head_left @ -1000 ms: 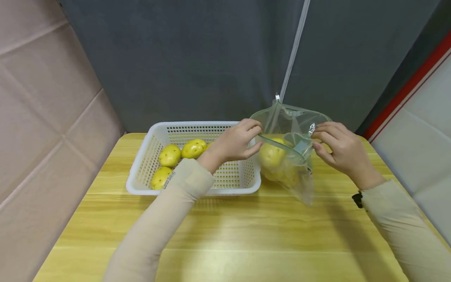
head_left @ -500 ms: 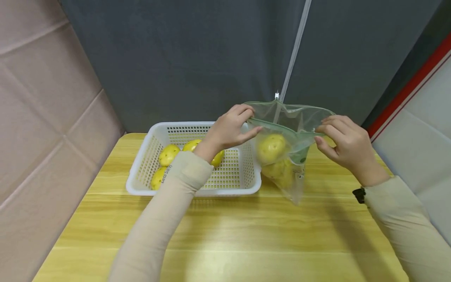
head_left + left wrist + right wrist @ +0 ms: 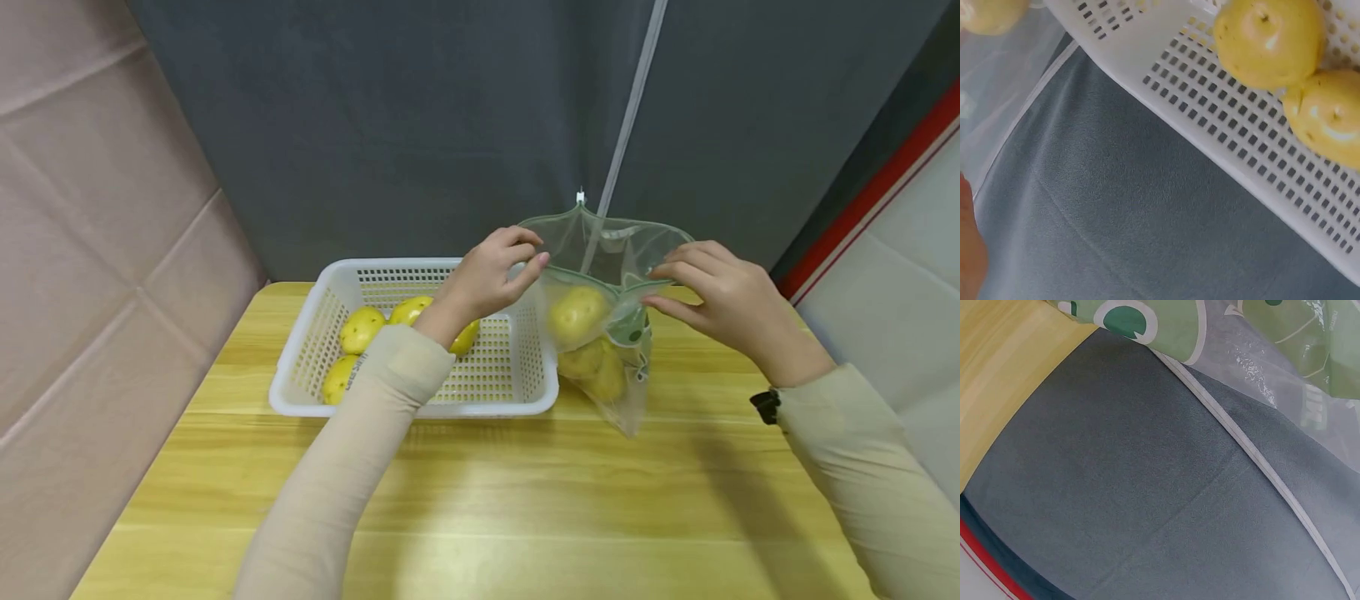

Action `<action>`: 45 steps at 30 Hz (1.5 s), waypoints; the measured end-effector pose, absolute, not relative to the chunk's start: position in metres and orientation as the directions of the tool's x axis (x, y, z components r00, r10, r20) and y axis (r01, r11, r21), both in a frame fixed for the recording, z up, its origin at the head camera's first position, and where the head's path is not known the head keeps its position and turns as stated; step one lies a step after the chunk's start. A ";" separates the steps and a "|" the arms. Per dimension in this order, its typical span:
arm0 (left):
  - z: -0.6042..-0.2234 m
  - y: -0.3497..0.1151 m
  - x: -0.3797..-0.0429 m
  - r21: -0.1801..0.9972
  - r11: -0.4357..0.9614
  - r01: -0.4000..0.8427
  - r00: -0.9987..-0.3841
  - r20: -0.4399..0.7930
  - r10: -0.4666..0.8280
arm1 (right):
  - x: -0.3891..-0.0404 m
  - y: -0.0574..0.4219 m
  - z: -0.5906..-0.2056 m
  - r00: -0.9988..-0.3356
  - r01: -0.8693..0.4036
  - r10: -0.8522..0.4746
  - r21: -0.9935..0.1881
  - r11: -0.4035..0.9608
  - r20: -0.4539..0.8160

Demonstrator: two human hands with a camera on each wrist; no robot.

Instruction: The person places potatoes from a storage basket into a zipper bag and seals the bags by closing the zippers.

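Observation:
A clear zip bag (image 3: 630,329) with a green rim and green print stands on the table, its mouth spread wide. Several potatoes (image 3: 576,315) show through its front. My left hand (image 3: 487,271) holds the left side of the rim, thumb and fingers bent at the edge. At the right side of the mouth, my right hand (image 3: 723,304) pinches the rim between thumb and fingers. Only a sliver of the left hand (image 3: 969,244) shows in the left wrist view. The right wrist view has the printed bag (image 3: 1241,356) along its top, with no hand visible.
Left of the bag, a white plastic basket (image 3: 487,408) holds several more potatoes (image 3: 362,330), partly behind my left forearm. Both stand on a wood-grain table (image 3: 525,508). A grey curtain (image 3: 412,125) with a pale strip hangs behind, and padded panels (image 3: 97,250) rise at left.
My left hand has shifted left and slightly up with the rim, and the bag's mouth has widened and smoothed. The right hand has moved out, then slightly back left. The basket has stayed put.

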State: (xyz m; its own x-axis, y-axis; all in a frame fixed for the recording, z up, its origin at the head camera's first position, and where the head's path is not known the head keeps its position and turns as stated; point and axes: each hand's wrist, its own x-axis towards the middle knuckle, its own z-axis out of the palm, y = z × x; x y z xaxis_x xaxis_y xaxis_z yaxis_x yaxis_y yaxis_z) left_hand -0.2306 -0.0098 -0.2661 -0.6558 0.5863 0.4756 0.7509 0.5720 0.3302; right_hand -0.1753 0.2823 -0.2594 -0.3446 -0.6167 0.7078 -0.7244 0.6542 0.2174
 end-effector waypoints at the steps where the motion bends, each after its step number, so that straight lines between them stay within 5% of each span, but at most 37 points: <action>1: -0.267 -0.010 -0.230 0.342 0.567 0.750 -0.658 0.478 0.582 | -0.176 0.282 -0.259 -0.345 -0.724 -0.617 0.218 0.655 0.708; 7: -0.268 -0.009 -0.228 0.384 0.547 0.744 -0.666 0.495 0.558 | -0.177 0.280 -0.262 -0.369 -0.711 -0.608 0.207 0.672 0.703; 16: -0.275 -0.013 -0.228 0.362 0.501 0.786 -0.589 0.685 0.429 | -0.175 0.279 -0.266 -0.350 -0.694 -0.584 0.216 0.687 0.733; 22: -0.281 -0.021 -0.234 0.408 0.554 0.726 -0.639 0.697 0.325 | -0.174 0.279 -0.269 -0.359 -0.683 -0.566 0.204 0.701 0.742; 35: -0.303 -0.046 -0.249 0.441 0.742 0.505 -0.843 0.435 0.315 | -0.172 0.278 -0.272 -0.351 -0.696 -0.566 0.197 0.691 0.746; 45: -0.315 -0.062 -0.255 0.277 0.838 0.471 -0.877 0.252 0.409 | -0.171 0.280 -0.275 -0.351 -0.694 -0.565 0.198 0.692 0.746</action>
